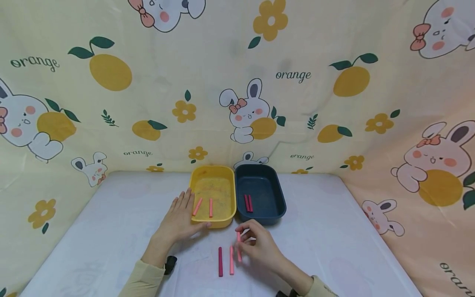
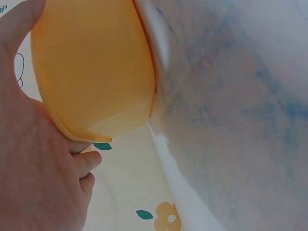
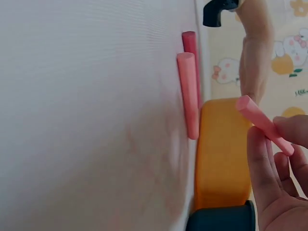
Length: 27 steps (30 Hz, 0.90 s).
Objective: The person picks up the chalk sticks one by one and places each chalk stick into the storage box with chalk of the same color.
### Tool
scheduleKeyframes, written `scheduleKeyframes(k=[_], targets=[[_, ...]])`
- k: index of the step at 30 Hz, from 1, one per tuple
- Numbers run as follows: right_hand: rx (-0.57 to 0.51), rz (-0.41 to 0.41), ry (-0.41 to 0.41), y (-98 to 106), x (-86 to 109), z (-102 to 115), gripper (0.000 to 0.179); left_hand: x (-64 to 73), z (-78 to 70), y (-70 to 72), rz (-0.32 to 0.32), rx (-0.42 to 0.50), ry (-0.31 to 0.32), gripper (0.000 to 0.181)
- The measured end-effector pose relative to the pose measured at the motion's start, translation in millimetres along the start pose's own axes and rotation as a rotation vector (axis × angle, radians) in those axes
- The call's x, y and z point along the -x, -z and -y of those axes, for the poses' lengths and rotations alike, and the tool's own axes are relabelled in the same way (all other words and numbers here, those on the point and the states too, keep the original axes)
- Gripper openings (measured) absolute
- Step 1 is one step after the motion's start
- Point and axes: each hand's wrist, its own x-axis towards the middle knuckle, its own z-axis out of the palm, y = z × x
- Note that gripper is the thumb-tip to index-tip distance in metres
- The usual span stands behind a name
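My right hand [image 1: 259,244] pinches a light pink chalk stick [image 3: 264,124] between thumb and fingers, above the table in front of the containers. Beneath it, a second light pink chalk stick [image 1: 231,260] and a dark red one [image 1: 220,262] lie side by side on the cloth. My left hand [image 1: 179,218] rests along the left side of the yellow container [image 2: 96,67], fingers straight and thumb at the near rim. Two light pink chalk sticks [image 1: 211,208] lie inside that container. The dark blue container [image 1: 276,194] holds two dark red chalk sticks [image 1: 250,203].
Both containers stand side by side near the table's back edge. A white cloth [image 1: 319,247] covers the table. Behind it hangs a curtain [image 1: 208,62] printed with rabbits, oranges and flowers. A dark band [image 1: 170,265] sits at my left wrist.
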Motion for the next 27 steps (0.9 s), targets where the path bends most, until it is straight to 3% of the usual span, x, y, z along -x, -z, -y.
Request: scheduleKeyframes(k=[12, 27], targets=[[-0.069, -0.079, 0.022, -1.2, -14.3, 11.9, 0.030, 1.2, -0.7, 0.2, -0.009, 0.006, -0.003, 0.124], [-0.159, -0.196, -0.024, 7.9, -30.2, 15.8, 0.036, 0.3, -2.0, 1.9, -0.028, 0.005, -0.024, 0.120]])
